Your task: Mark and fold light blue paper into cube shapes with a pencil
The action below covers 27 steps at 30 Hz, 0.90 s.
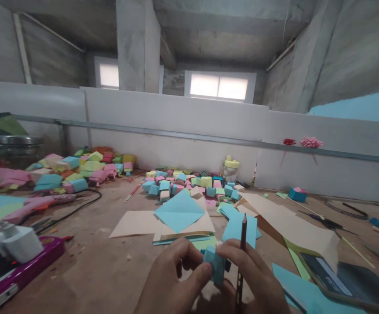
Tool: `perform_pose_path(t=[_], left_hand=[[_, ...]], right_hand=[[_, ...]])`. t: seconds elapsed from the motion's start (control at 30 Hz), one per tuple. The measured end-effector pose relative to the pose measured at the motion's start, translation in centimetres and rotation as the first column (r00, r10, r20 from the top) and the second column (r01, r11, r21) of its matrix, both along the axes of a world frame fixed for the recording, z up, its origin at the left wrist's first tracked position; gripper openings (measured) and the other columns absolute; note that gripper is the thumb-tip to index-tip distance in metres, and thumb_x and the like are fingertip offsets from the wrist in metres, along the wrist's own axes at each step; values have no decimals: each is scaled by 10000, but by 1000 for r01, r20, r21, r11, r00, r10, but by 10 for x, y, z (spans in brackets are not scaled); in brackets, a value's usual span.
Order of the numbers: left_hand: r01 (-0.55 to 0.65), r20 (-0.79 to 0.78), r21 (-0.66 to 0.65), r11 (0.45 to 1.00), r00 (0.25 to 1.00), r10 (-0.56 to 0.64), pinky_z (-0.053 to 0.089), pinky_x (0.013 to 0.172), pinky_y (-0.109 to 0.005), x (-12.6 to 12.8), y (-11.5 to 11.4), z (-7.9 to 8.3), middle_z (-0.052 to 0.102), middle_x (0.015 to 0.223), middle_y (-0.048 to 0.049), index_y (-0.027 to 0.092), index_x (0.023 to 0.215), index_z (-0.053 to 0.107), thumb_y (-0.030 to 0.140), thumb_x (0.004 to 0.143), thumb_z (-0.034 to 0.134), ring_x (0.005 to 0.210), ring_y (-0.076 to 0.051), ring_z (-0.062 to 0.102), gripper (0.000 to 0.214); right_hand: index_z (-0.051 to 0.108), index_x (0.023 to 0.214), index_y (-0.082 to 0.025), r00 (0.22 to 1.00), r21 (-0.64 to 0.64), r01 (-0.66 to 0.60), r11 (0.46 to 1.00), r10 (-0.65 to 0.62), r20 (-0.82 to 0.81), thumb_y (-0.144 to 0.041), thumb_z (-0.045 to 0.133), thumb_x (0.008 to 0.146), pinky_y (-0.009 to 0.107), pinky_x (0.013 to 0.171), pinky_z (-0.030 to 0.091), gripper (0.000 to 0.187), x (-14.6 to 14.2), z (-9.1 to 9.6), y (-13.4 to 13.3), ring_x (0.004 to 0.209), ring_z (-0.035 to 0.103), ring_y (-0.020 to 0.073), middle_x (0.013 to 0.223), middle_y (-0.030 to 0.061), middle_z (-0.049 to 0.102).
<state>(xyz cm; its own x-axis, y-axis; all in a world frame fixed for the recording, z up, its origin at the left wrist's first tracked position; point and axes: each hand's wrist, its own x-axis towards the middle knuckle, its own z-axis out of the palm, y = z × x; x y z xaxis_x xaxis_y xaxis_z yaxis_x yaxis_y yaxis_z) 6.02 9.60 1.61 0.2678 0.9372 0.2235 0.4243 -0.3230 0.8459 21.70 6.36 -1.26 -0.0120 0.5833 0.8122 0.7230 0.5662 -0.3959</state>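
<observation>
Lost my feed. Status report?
Left hand and right hand pinch blue paper box. Right also holds pencil. Nothing blocking.

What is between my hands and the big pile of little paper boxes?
In the head view, flat paper sheets lie between the hands' blue folded piece and the box pile.

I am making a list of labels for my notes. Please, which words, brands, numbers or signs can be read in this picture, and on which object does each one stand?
No text can be read here.
The dark device at the lower right shows a pale strip, too blurred to read.
The yellow-lidded jar shows no readable label.
The blue folded paper in both hands is plain.
</observation>
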Motion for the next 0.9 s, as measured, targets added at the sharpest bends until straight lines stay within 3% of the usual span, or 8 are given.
perform_pose_path(t=[0.13, 0.33, 0.57, 0.77, 0.9], left_hand=[[34, -7, -46, 998, 999, -34, 363, 626, -282, -1, 3, 0, 542, 627, 1, 200, 635, 517, 434, 733, 532, 666, -180, 514, 253], [10, -160, 75, 997, 987, 2, 289, 608, -292, 1, 3, -2, 478, 609, 4, 208, 553, 419, 369, 791, 467, 647, -177, 449, 291], [17, -235, 190, 982, 971, 29, 268, 677, -325, 1, -8, -5, 516, 717, -31, 208, 622, 428, 318, 845, 401, 687, -195, 430, 251], [72, -126, 74, 995, 990, -62, 306, 616, -282, 0, -2, 1, 430, 633, 18, 210, 570, 365, 302, 806, 424, 647, -164, 430, 259], [129, -6, -40, 991, 992, -130, 392, 617, -263, -5, 6, 6, 472, 650, 19, 210, 639, 414, 394, 841, 336, 665, -163, 490, 284]], right_hand=[[565, 986, -269, 1000, 0, -19, 1000, 19, 22, -68, 503, 710, 201, 681, 507, 347, 0, 0, 1, 931, 633, 192, 1036, 50, 606], [552, 997, -284, 999, -9, -19, 1000, 20, 37, -42, 456, 702, 168, 669, 498, 394, 0, -2, 1, 941, 617, 164, 1070, 37, 578], [540, 975, -290, 997, -17, -78, 997, 79, 25, -49, 483, 733, 132, 610, 478, 346, -2, -3, 2, 938, 608, 149, 1041, 28, 556], [550, 1013, -285, 982, -42, -169, 985, 165, -90, -12, 492, 613, 163, 637, 467, 487, -3, -1, 1, 908, 611, 155, 1011, 8, 588], [589, 944, -236, 955, -274, -217, 937, 145, -260, -106, 592, 625, 255, 701, 461, 344, -1, 2, 3, 807, 607, 177, 869, 1, 622]])
